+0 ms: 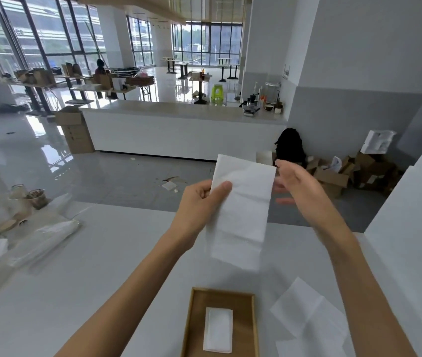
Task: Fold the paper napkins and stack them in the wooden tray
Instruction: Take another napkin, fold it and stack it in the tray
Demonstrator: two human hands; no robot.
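A paper napkin, folded into a long strip, hangs above the white table, pinched at its left edge by the left hand. The right hand, fingers spread and blurred, is just beside its right edge, gripping nothing visible. Nearer, the wooden tray holds one folded stack; unfolded napkins wait at right. The job looks barely begun.

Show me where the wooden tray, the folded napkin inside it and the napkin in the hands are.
Shallow rectangular wooden tray (pixel 243 328): head view, bare floor near its right wall.
Folded white paper napkin (pixel 218 330): head view, its middle.
Long white paper napkin held up (pixel 240 212): head view, its middle.
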